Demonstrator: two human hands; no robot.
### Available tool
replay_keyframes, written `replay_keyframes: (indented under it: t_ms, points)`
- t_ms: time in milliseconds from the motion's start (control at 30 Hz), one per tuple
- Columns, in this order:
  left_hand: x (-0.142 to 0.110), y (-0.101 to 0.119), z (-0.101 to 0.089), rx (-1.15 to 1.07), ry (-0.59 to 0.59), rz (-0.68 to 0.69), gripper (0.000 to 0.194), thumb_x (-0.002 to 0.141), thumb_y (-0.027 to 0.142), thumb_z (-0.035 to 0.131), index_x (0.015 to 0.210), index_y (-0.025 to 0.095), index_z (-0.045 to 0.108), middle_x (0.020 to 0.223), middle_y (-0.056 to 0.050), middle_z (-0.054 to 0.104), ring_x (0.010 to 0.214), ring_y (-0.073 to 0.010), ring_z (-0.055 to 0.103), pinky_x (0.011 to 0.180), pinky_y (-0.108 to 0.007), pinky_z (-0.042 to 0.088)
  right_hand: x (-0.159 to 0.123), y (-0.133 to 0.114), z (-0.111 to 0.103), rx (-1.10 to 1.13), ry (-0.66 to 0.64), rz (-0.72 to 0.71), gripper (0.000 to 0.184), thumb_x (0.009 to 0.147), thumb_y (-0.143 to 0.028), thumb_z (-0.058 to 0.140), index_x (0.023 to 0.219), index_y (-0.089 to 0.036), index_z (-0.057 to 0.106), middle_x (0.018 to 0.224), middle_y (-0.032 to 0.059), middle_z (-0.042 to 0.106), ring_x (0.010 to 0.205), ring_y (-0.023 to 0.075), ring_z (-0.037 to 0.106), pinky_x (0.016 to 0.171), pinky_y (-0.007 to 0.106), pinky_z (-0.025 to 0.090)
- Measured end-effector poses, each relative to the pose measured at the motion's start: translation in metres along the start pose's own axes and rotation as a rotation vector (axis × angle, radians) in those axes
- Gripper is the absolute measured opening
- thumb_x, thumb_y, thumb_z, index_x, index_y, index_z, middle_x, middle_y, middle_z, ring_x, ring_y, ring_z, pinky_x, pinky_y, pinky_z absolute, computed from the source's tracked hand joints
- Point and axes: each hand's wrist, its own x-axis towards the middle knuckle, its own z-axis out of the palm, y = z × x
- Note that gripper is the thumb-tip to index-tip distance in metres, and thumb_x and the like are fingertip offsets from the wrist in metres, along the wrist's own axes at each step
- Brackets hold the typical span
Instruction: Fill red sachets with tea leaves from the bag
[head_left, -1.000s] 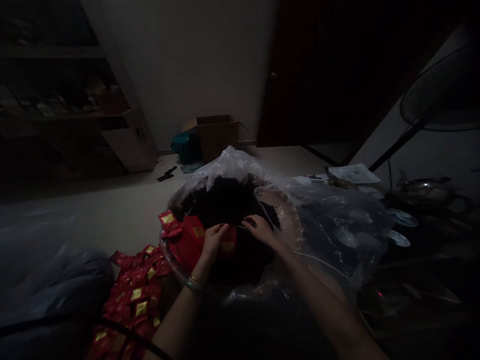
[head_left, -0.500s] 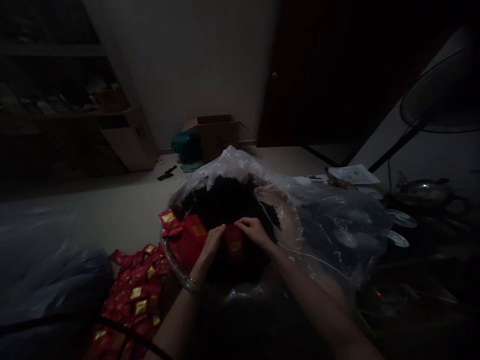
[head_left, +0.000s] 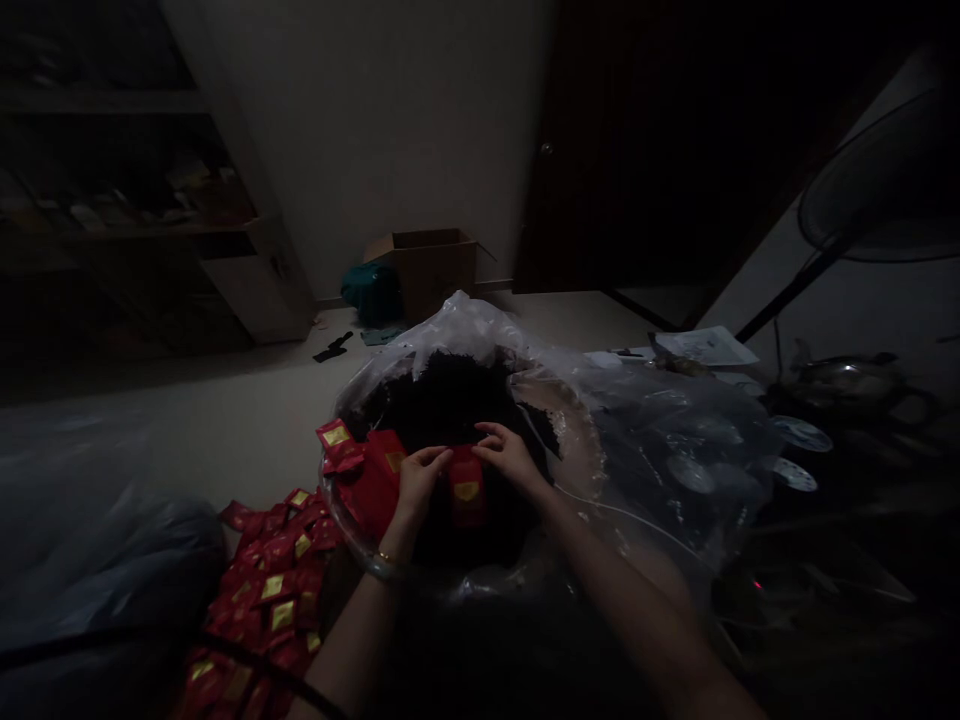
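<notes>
Over dark loose leaves (head_left: 450, 400) in clear plastic bag (head_left: 480, 325): red sachet (head_left: 466, 490) upright between left hand (head_left: 420, 485) and right hand (head_left: 510, 460), fingers curled toward top edge, apparently for steadying; firmness of grip impossible to tell. Left of bag, more red sachets (head_left: 281, 590) heaped.

"What's between the left hand (head_left: 421, 480) and right hand (head_left: 511, 460)?"

"A red packet (head_left: 466, 492), standing lengthwise, gold label up."

"And just left of the grip?"

"More red packets (head_left: 375, 495), lying against the dark loose tea (head_left: 450, 400) — all heaped in a clear plastic bag (head_left: 480, 330)."
</notes>
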Motion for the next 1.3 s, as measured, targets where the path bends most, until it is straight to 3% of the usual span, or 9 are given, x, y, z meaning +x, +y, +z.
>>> replay_keyframes:
  t_ms: [167,400,567,700,867,1033,1133,1233,1300]
  points:
    - [0.001,-0.003,0.001,-0.163,-0.032,-0.052,0.043,0.054,0.041,0.082,0.084,0.012,0.072,0.073,-0.006,0.072,0.061,-0.0152,0.064,0.061,-0.027,0.05,0.001,0.002,0.004,0.088,-0.007,0.028,0.047,0.059,-0.029,0.073,0.101,-0.019,0.055,0.064,-0.0055,0.064,0.056,0.0127,0.059,0.059,0.028,0.049]
    - [-0.002,-0.008,0.0,-0.037,0.04,0.068,0.038,0.057,0.029,0.08,0.091,0.015,0.071,0.086,-0.008,0.072,0.076,-0.0178,0.066,0.067,-0.027,0.051,-0.002,0.007,0.006,0.097,0.068,0.08,0.046,0.06,-0.028,0.072,0.1,-0.02,0.052,0.065,-0.0056,0.064,0.056,0.0128,0.061,0.057,0.028,0.051]
    - [-0.004,-0.007,-0.005,-0.017,0.101,0.126,0.041,0.055,0.023,0.079,0.094,0.015,0.069,0.081,-0.004,0.068,0.074,-0.0152,0.064,0.07,-0.027,0.05,0.004,0.01,0.01,0.15,0.068,0.07,0.044,0.066,-0.037,0.071,0.102,-0.02,0.05,0.067,-0.0032,0.065,0.057,0.0135,0.064,0.056,0.028,0.054]
    - [0.001,0.011,-0.024,-0.134,0.139,0.074,0.05,0.052,0.023,0.08,0.099,0.014,0.066,0.08,-0.003,0.065,0.068,-0.0122,0.062,0.066,-0.024,0.049,0.008,0.017,0.013,0.171,0.093,0.096,0.035,0.074,-0.043,0.061,0.099,-0.021,0.05,0.07,-0.0015,0.064,0.054,0.0111,0.062,0.052,0.025,0.052]
    - [0.009,0.043,-0.049,-0.264,0.201,0.144,0.054,0.052,0.021,0.08,0.103,0.017,0.064,0.088,-0.003,0.066,0.08,-0.0132,0.064,0.075,-0.025,0.049,-0.001,0.027,0.04,0.076,-0.064,0.107,0.03,0.063,-0.037,0.073,0.083,-0.019,0.06,0.064,-0.0017,0.064,0.053,0.0133,0.06,0.046,0.024,0.047]
    - [0.015,0.048,-0.039,-0.218,0.182,0.165,0.051,0.053,0.022,0.078,0.102,0.016,0.064,0.088,-0.004,0.067,0.078,-0.0148,0.064,0.074,-0.028,0.05,-0.008,0.021,0.067,0.145,-0.168,0.033,0.028,0.068,-0.037,0.067,0.091,-0.022,0.064,0.094,0.0028,0.071,0.086,0.0201,0.066,0.072,0.031,0.054]
    - [0.02,0.039,-0.029,-0.127,0.19,0.214,0.045,0.055,0.024,0.078,0.097,0.014,0.065,0.088,-0.006,0.067,0.08,-0.0175,0.064,0.074,-0.03,0.05,-0.008,0.014,0.067,0.332,-0.144,0.109,0.04,0.08,-0.044,0.052,0.114,-0.025,0.056,0.107,0.0047,0.069,0.095,0.0227,0.066,0.076,0.035,0.054]
    - [0.024,0.033,-0.027,-0.019,0.176,0.223,0.039,0.065,0.03,0.071,0.099,0.014,0.064,0.091,-0.009,0.068,0.081,-0.0203,0.065,0.075,-0.034,0.051,-0.006,0.014,0.061,0.356,-0.099,0.07,0.052,0.074,-0.04,0.062,0.123,-0.024,0.051,0.116,0.0063,0.066,0.103,0.0251,0.063,0.085,0.037,0.052]
    - [0.026,0.032,-0.031,0.161,0.258,0.271,0.029,0.074,0.031,0.062,0.099,0.015,0.064,0.096,-0.011,0.068,0.09,-0.0244,0.064,0.082,-0.04,0.049,-0.003,0.014,0.06,0.311,-0.001,0.04,0.058,0.07,-0.037,0.068,0.123,-0.023,0.051,0.118,0.0072,0.065,0.106,0.0259,0.062,0.089,0.038,0.051]
